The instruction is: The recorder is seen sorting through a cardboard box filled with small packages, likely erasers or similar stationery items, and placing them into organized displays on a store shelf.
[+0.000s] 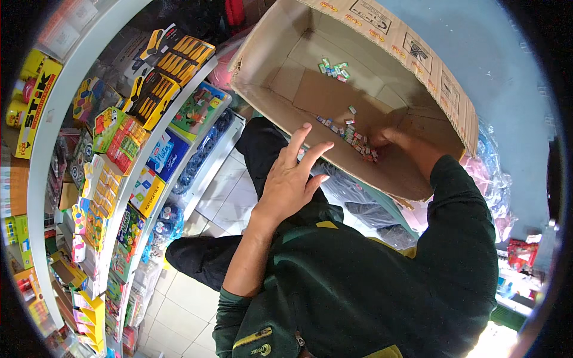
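A large cardboard carton stands open at the top in front of me. On its floor lie several small coloured packs in two groups: a loose cluster towards the far side and a longer pile along the near side. My right hand is down inside the carton, beside the right end of the near pile. Its fingers are partly hidden in shadow, so I cannot tell if they hold a pack. My left hand hovers at the carton's near edge, empty, with its fingers spread.
Curved-looking shelves on the left carry boxed goods, including yellow-and-black boxes, notebooks and a maths book. Wrapped plastic bags lie under the carton's near side. A blue-grey wall rises behind. Tiled floor shows below.
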